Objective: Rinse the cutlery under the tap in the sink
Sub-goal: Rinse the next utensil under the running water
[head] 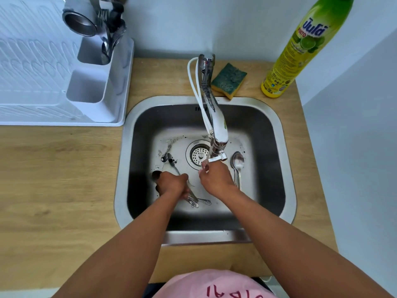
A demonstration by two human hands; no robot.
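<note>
Tap overhangs sink centre (spoons right).

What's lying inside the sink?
On the sink floor: spoons at right, one spoon at left, a drain strainer. The left hand grips more cutlery, partly hiding it.

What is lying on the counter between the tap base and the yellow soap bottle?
A green-and-yellow sponge lies there on the counter, between the tap and the bottle; the head view shows it.
</note>
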